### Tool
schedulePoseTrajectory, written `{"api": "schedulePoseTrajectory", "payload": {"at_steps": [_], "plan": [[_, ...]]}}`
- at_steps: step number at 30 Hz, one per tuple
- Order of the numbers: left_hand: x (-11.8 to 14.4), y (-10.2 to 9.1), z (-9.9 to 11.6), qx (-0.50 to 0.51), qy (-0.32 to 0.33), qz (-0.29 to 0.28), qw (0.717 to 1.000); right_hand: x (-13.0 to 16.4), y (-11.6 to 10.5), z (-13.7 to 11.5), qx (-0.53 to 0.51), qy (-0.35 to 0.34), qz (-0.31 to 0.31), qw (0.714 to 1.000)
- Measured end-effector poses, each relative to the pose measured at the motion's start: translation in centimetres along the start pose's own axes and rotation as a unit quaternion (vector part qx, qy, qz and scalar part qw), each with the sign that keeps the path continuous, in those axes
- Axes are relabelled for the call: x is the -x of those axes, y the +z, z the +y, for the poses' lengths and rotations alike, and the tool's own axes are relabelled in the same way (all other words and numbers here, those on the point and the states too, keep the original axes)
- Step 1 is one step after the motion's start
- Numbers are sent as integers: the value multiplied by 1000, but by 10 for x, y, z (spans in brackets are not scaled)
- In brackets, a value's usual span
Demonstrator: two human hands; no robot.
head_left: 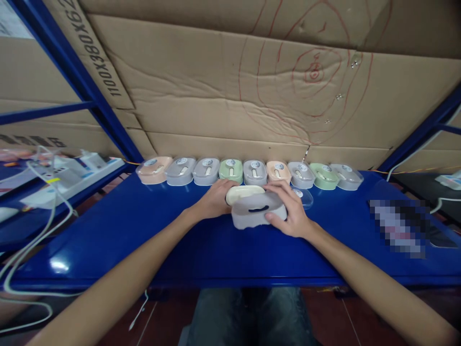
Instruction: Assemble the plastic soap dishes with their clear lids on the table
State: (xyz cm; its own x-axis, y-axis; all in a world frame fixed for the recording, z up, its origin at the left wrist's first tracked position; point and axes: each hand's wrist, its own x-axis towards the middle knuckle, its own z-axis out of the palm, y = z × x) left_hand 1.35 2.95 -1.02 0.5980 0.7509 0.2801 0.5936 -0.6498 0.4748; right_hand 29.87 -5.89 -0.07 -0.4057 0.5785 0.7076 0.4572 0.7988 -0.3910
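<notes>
My right hand [296,215] is closed on a grey plastic box shell [245,215], thumb on the near wall and fingers over the far rim. The shell is tilted towards me, and a dark oval slot shows in it. My left hand [215,199] is closed round the left end of a cream, shallow oval tray [239,193]. The tray lies just behind the shell's far edge; whether the two touch I cannot tell. A clear lid [307,198] with a round sticker rests on the table behind my right hand, partly hidden by it.
Several lidded boxes in peach, grey and green, such as a green box [231,170], line the back of the blue table [144,240] against a cardboard wall [187,72]. A pixelated item [399,228] lies at the right. White cables [54,211] and power strips [86,175] are at the left.
</notes>
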Motion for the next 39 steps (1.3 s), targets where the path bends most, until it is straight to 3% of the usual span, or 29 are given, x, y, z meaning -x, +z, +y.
{"api": "schedulePoseTrajectory", "payload": {"at_steps": [6,9,16,39], "plan": [[0,-6,-6,11,37,-18,999,5,8,-4,-17,-76,-81,994],[2,-13,-10,20,58,-43,997,5,8,-5,5,-85,-127,988],[5,-26,-20,51,40,-90,994,8,13,-5,60,-83,-209,973],[2,-25,-18,52,37,-75,995,4,12,-6,68,-30,-222,972]]}}
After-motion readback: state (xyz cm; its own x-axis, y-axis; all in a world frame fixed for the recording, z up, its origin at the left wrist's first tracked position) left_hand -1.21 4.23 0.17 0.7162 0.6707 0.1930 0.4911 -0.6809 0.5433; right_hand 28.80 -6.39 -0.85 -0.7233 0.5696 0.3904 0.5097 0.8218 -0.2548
